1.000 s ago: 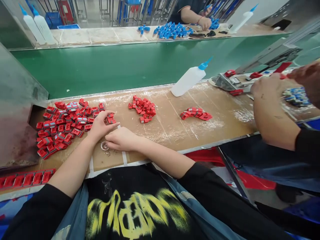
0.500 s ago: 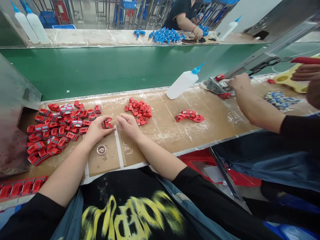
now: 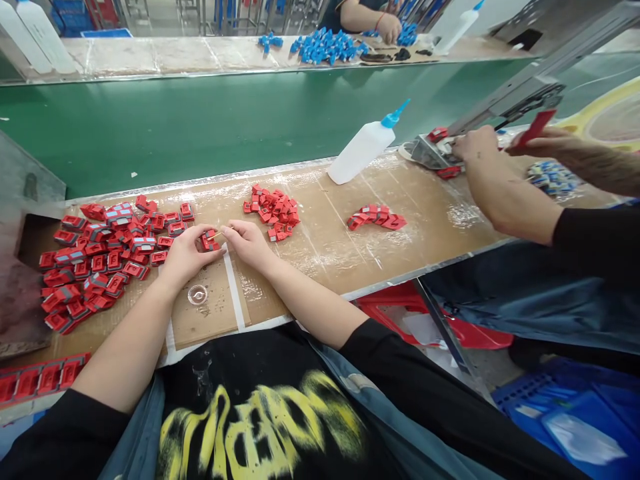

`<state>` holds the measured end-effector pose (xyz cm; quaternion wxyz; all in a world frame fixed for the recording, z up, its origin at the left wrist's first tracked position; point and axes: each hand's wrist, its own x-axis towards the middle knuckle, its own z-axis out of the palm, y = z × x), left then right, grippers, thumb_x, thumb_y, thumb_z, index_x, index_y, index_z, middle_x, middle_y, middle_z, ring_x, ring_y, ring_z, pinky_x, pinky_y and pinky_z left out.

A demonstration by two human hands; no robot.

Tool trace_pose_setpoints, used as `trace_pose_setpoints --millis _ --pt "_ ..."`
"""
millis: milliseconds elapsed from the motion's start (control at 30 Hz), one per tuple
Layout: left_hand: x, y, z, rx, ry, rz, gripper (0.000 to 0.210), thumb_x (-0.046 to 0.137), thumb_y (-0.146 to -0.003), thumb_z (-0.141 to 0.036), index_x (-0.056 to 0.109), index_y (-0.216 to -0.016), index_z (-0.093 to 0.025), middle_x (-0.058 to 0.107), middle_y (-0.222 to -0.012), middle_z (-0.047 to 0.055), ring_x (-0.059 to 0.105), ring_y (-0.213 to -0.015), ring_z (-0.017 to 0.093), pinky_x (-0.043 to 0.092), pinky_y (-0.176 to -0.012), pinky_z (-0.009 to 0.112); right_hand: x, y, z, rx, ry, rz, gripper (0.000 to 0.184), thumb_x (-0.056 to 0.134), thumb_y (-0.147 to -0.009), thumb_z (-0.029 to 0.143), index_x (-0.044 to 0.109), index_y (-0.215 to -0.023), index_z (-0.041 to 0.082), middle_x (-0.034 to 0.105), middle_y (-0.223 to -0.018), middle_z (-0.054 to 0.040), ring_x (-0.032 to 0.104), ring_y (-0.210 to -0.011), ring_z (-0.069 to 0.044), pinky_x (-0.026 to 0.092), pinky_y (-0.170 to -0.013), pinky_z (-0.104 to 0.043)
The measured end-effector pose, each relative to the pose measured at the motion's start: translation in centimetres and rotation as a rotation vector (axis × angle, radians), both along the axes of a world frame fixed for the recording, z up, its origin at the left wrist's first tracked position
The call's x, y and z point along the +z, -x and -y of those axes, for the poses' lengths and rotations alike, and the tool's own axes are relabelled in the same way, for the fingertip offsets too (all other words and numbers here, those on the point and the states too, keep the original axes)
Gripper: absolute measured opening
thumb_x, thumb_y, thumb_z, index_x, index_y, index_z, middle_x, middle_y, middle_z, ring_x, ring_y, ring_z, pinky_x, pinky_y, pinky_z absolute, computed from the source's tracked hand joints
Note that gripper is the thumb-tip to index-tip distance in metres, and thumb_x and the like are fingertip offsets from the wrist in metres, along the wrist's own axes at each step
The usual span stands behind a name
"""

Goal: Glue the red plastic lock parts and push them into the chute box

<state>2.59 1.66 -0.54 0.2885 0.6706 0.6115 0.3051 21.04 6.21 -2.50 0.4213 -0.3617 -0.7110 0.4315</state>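
A small red toy car part (image 3: 210, 241) sits between the fingers and thumb of my left hand (image 3: 188, 255). My right hand (image 3: 246, 243) pinches a thin wooden stick (image 3: 216, 235), its tip at the red part. Left of my hands lies a large heap of red and grey toy car bodies (image 3: 100, 257). Smaller red pieces (image 3: 275, 212) are piled just beyond my right hand. Below my left hand, a small clear round dish (image 3: 197, 295) rests on a cardboard sheet (image 3: 207, 320).
A white squeeze bottle (image 3: 361, 152) with a blue nozzle leans over the bench, near a row of red pieces (image 3: 376, 217). At right a co-worker's hands (image 3: 480, 145) are at a metal fixture (image 3: 433, 160). A green panel (image 3: 250, 123) runs behind; blue parts (image 3: 327, 48) lie beyond it.
The view has tilted down slightly. My hands keep the red part and the stick together. The co-worker's far hand has moved left toward the fixture with a red object.
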Motion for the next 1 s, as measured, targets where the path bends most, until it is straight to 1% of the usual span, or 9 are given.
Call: trace_pose_setpoints --millis 367,533,600,667,733,800,900,933,1000 --pt "-0.1 0.0 -0.1 -0.004 -0.022 0.005 0.054 0.082 -0.076 -0.048 0.070 -0.122 -0.023 0.066 -0.091 0.003 0.062 -0.086 0.022 0.050 -0.077 0.030 0.0 -0.2 0.0 -0.016 -0.010 0.086 0.044 0.049 -0.096 0.045 0.033 -0.064 0.021 0.031 -0.062 0.0048 0.033 -0.061 -0.011 0.025 -0.061 -0.027" --pt "0.0 0.1 -0.2 -0.003 -0.028 0.020 0.052 0.081 -0.077 -0.046 0.069 -0.122 -0.023 0.067 -0.093 0.002 0.060 -0.079 0.019 0.048 -0.074 0.029 0.8 -0.6 0.6 -0.008 -0.045 0.015 0.044 0.049 -0.098 0.044 0.033 -0.064 0.021 0.032 -0.063 0.0048 0.033 -0.060 -0.011 0.026 -0.060 -0.027" --pt "0.0 0.1 -0.2 0.006 -0.025 0.045 0.050 0.080 -0.078 -0.042 0.069 -0.123 -0.024 0.066 -0.093 0.001 0.057 -0.074 0.017 0.047 -0.072 0.028 1.5 -0.8 1.5 0.124 -0.078 0.002 0.045 0.049 -0.099 0.044 0.035 -0.063 0.021 0.033 -0.062 0.0047 0.034 -0.058 -0.011 0.027 -0.060 -0.027" --pt "0.0 0.2 -0.2 0.015 -0.026 0.063 0.050 0.080 -0.078 -0.040 0.068 -0.125 -0.025 0.065 -0.091 0.000 0.055 -0.072 0.016 0.046 -0.071 0.027 2.1 -0.8 2.8 0.341 -0.147 0.080 0.047 0.049 -0.101 0.043 0.038 -0.062 0.020 0.035 -0.059 0.0047 0.035 -0.057 -0.011 0.028 -0.061 -0.027" --pt "0.0 0.2 -0.2 0.024 -0.033 0.065 0.052 0.080 -0.078 -0.041 0.068 -0.126 -0.025 0.064 -0.088 0.000 0.055 -0.072 0.016 0.045 -0.071 0.028 2.4 -0.3 4.1 0.497 -0.231 0.247 0.048 0.050 -0.102 0.041 0.040 -0.060 0.019 0.039 -0.057 0.0044 0.035 -0.056 -0.011 0.027 -0.061 -0.027" --pt "-0.1 0.3 -0.2 0.027 -0.035 0.064 0.054 0.080 -0.078 -0.044 0.068 -0.127 -0.025 0.062 -0.083 0.000 0.055 -0.072 0.017 0.045 -0.070 0.028 2.7 0.3 5.1 0.542 -0.310 0.446 0.050 0.049 -0.104 0.043 0.044 -0.060 0.018 0.048 -0.058 0.0032 0.037 -0.057 -0.011 0.024 -0.061 -0.028" --pt "-0.1 0.4 -0.3 0.025 -0.023 0.073 0.054 0.079 -0.079 -0.046 0.068 -0.127 -0.025 0.060 -0.076 -0.002 0.055 -0.070 0.018 0.045 -0.068 0.028 3.1 0.4 4.9 0.519 -0.409 0.702 0.058 0.048 -0.104 0.059 0.054 -0.064 0.017 0.059 -0.063 -0.0004 0.043 -0.060 -0.013 0.020 -0.059 -0.031" --pt "-0.2 0.5 -0.3 0.023 -0.018 0.077 0.054 0.079 -0.079 -0.047 0.068 -0.127 -0.026 0.060 -0.076 -0.002 0.055 -0.069 0.018 0.044 -0.067 0.028 3.2 0.0 4.2 0.464 -0.428 0.747 0.059 0.047 -0.103 0.063 0.058 -0.067 0.018 0.062 -0.066 -0.0016 0.047 -0.062 -0.014 0.020 -0.059 -0.031" --pt "-0.2 0.5 -0.3 0.023 -0.012 0.080 0.054 0.078 -0.080 -0.050 0.067 -0.128 -0.027 0.061 -0.077 -0.002 0.056 -0.068 0.018 0.044 -0.067 0.029 3.6 -1.3 2.0 0.250 -0.439 0.795 0.054 0.048 -0.104 0.062 0.067 -0.078 0.018 0.068 -0.079 -0.0042 0.055 -0.071 -0.016 0.025 -0.061 -0.031"
